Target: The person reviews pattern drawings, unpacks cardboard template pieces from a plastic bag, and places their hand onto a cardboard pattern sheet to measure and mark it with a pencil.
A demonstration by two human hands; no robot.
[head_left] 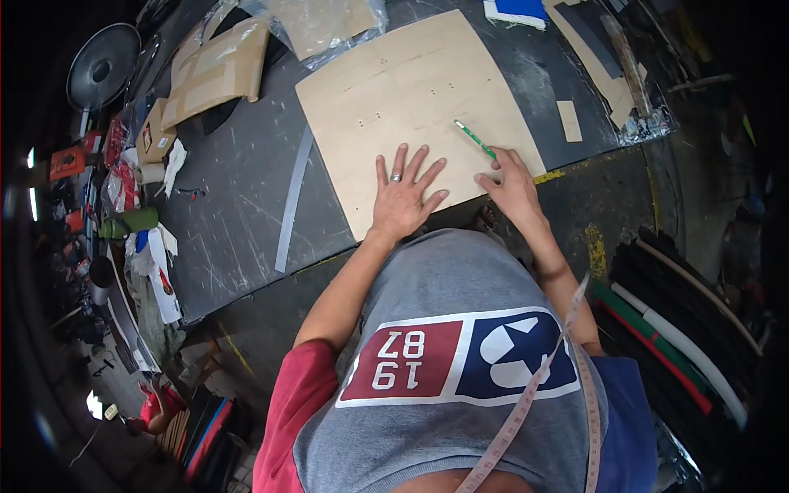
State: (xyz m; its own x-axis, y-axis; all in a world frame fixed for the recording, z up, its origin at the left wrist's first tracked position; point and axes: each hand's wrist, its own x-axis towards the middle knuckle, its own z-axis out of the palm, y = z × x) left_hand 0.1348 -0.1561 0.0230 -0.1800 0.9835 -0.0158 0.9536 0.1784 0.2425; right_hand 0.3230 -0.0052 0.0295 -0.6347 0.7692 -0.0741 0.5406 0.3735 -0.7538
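Note:
A large tan board (403, 82) with several small marks and holes lies on the dark worktable. My left hand (403, 197) rests flat on its near part, fingers spread, a ring on one finger, holding nothing. At the board's near right edge is my right hand (514, 185), its fingers curled at the near end of a slim green pencil (473, 138). The pencil slants away to the upper left over the board. Where exactly the fingers grip it is partly hidden.
A grey metal strip (294, 201) lies left of the board on the worktable (234, 222). Cardboard pieces (218, 70) sit at the far left, a small tan rectangle (569, 121) at right. Rolls of material (674, 333) stand right of me. Another person (160, 407) is at lower left.

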